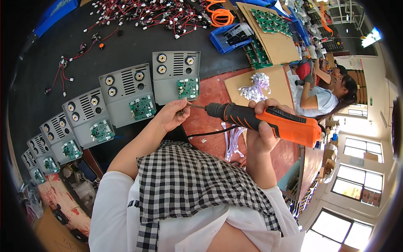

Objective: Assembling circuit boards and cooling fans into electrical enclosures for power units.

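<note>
My right hand (pixel 265 136) is wrapped round an orange and black electric screwdriver (pixel 289 126), held level with its bit (pixel 197 106) pointing left. My left hand (pixel 170 117) is closed, thumb and forefinger pinched at the bit's tip. Small brassy pieces that look like screws (pixel 180 112) show in its curled fingers; what sits on the tip is too small to tell. Just beyond the left hand stands the nearest grey metal housing (pixel 163 86), with brass-centred round fittings, vent slots and a green circuit board (pixel 188 88) on its lower plate.
Several similar housings (pixel 126 94) with boards curve away to the left. Red-black wired connectors (pixel 147 17) lie heaped at the back. A blue bin (pixel 228 40), cardboard with circuit boards (pixel 270 23) and white ribbon cables (pixel 256 86) are to the right. Another person (pixel 321 98) sits beyond.
</note>
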The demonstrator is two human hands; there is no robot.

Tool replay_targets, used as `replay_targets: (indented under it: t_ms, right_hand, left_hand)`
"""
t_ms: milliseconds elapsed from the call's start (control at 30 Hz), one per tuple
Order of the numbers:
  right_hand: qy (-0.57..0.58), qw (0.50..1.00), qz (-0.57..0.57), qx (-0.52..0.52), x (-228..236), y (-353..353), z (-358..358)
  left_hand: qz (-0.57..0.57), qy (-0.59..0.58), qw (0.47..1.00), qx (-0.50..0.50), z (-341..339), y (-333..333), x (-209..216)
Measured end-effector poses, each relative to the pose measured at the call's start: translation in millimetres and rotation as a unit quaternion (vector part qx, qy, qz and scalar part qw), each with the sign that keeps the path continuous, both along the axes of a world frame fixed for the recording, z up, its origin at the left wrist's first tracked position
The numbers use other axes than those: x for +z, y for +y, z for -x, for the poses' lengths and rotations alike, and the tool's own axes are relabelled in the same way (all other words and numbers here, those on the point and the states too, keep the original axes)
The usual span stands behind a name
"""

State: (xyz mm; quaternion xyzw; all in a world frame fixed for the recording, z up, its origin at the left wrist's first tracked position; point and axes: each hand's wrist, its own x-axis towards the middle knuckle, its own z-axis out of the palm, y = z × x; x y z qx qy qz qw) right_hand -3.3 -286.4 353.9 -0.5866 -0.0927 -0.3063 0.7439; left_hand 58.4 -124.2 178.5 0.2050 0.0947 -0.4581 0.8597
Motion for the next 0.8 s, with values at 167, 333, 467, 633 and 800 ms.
replay_targets:
  t_ms: [167,333,467,633,800]
  right_hand:
    - [0.005,0.999,0.004,0.035,-2,3,0]
    - [-0.021,0.996,0.069,0.049,-4,9,-1]
    - [-0.019,0.993,0.089,0.069,-5,10,-2]
    - [-0.012,0.993,0.102,0.056,-9,13,-4]
    - [0.011,0.995,0.102,-0.003,-17,16,-22]
  left_hand:
    - [0.003,0.008,1.0,-0.012,0,0,-9]
    - [-0.011,0.034,0.999,-0.013,-1,1,-8]
    - [-0.009,0.046,0.999,-0.008,0,1,-11]
    - [0.008,0.029,0.999,0.041,1,-2,-17]
    - [-0.002,0.103,0.994,0.036,7,-2,-14]
